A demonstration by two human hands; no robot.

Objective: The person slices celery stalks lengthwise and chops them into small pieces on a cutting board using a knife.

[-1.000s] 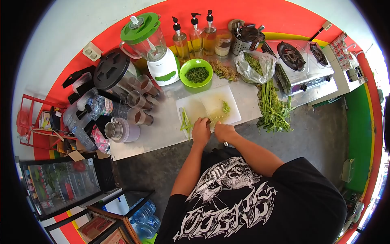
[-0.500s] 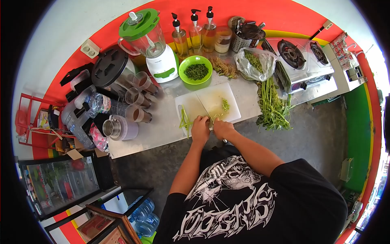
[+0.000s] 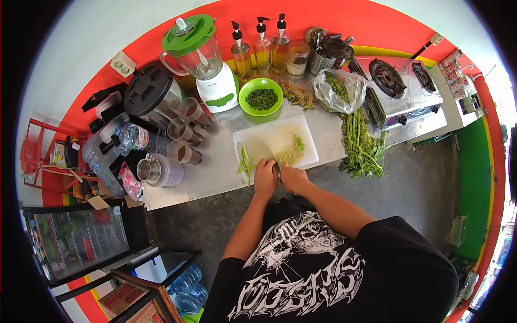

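Note:
Both hands meet at the front edge of a white cutting board [image 3: 245, 134]. My left hand [image 3: 266, 176] is closed, its fingers pressed on green stems that are mostly hidden beneath it. Beside it, my right hand [image 3: 294, 179] grips a knife [image 3: 278, 164], whose blade is only partly visible between the hands. Longer green stems [image 3: 245, 160] lie on the board's left side, left of my left hand. A small heap of chopped green pieces [image 3: 299, 142] rests on the right side, with more bits scattered just above my right hand.
Behind the board stands a green bowl [image 3: 262, 111] of chopped greens. A blender [image 3: 215, 89] and several cups [image 3: 183, 152] are to the left. Leafy stalks [image 3: 362, 145] overhang the counter's front edge at right, below a plastic bag [image 3: 340, 91] and near the stove [image 3: 404, 94].
The knife blade, earlier slanting up across the board, now shows only as a short piece between the hands. More cut bits lie above my right hand. The view has shifted slightly.

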